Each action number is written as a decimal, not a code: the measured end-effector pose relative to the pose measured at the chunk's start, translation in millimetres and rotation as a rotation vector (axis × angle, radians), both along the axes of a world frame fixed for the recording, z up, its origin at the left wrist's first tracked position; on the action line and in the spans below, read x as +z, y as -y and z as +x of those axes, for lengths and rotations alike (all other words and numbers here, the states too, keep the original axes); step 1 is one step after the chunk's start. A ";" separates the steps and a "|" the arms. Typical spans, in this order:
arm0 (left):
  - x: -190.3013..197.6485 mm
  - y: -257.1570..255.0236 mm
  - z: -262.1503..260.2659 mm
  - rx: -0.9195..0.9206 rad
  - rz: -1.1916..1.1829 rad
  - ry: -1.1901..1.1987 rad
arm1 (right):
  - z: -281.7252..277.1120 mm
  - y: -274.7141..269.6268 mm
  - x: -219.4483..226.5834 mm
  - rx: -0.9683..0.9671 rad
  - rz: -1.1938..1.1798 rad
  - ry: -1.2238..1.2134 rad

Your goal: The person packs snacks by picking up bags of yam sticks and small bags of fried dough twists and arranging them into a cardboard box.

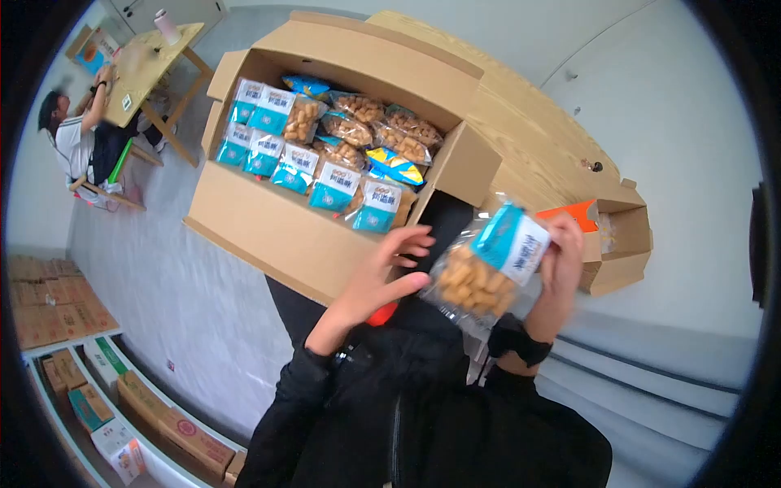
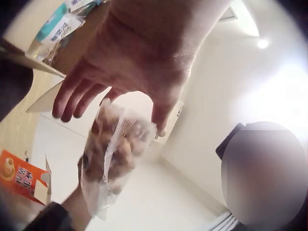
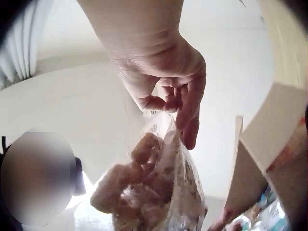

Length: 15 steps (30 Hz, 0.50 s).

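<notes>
My right hand (image 1: 561, 264) pinches the edge of a clear snack bag (image 1: 476, 281) with a teal and white label; small tan biscuit-like pieces fill it. In the right wrist view, thumb and fingers of that hand (image 3: 180, 91) close on the top corner of the bag (image 3: 149, 187), which hangs below. My left hand (image 1: 374, 281) is held beside the bag, fingers spread and thumb pointing toward it. From the left wrist view, this hand (image 2: 130, 67) is above the bag with nothing in its grasp. Several similar bags (image 1: 297, 167) lie in rows in a large open carton (image 1: 252, 224).
Blue and yellow packets (image 1: 396, 166) lie among the carton's bags. A smaller orange and brown box (image 1: 622, 244) stands open at right by the wooden table (image 1: 521, 122). At far left, a person (image 1: 81, 134) sits at another table. Boxes fill a shelf (image 1: 134, 435) at lower left.
</notes>
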<state>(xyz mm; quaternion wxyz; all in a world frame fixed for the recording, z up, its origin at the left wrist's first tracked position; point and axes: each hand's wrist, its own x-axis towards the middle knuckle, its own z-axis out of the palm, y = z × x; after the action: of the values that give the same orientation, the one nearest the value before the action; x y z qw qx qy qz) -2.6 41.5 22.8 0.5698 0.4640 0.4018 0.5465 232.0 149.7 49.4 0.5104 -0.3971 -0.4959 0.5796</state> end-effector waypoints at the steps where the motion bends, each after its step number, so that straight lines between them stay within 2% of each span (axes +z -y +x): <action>1: 1.0 -3.1 3.3 -0.115 -0.009 0.118 | -20.7 3.6 1.5 0.093 -0.054 -0.001; 2: -2.7 -5.2 7.2 -0.206 -0.018 0.285 | -37.5 6.0 0.9 0.142 -0.088 0.008; 3: -7.1 -2.0 7.1 -0.200 -0.020 0.286 | -52.2 9.0 -0.4 0.190 -0.122 0.016; 5: -9.0 1.8 5.0 -0.119 -0.121 0.444 | -77.6 16.1 -3.8 0.134 -0.131 -0.056; 6: -2.0 6.8 4.4 -0.022 -0.087 0.389 | -87.8 19.8 -5.8 0.070 -0.142 -0.126; 7: -6.0 8.5 5.0 -0.018 -0.092 0.390 | -95.7 23.4 -8.2 0.075 -0.115 -0.155; 9: -16.6 10.1 8.4 0.179 -0.123 0.594 | -116.0 38.2 -2.0 0.068 -0.172 -0.100; 10: -12.5 10.3 9.8 0.201 -0.158 0.628 | -115.7 41.2 -9.5 0.095 -0.098 0.067; 11: -14.3 11.0 10.2 0.206 -0.161 0.631 | -121.3 47.2 -18.3 0.032 -0.198 -0.064; 13: -18.6 11.9 11.9 0.352 -0.198 0.490 | -123.0 52.8 -22.6 0.043 -0.270 -0.006; 14: -18.9 12.2 12.5 0.353 -0.204 0.492 | -122.5 53.4 -27.2 0.042 -0.276 -0.003; 15: -18.0 11.9 12.4 0.352 -0.169 0.397 | -121.9 52.6 -34.3 0.051 -0.201 0.023</action>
<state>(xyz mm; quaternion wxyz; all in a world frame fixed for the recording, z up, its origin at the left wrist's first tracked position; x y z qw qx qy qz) 9.8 29.6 4.8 0.5701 0.2219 0.4009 0.6819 110.0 97.1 15.1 0.4472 -0.4400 -0.4510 0.6348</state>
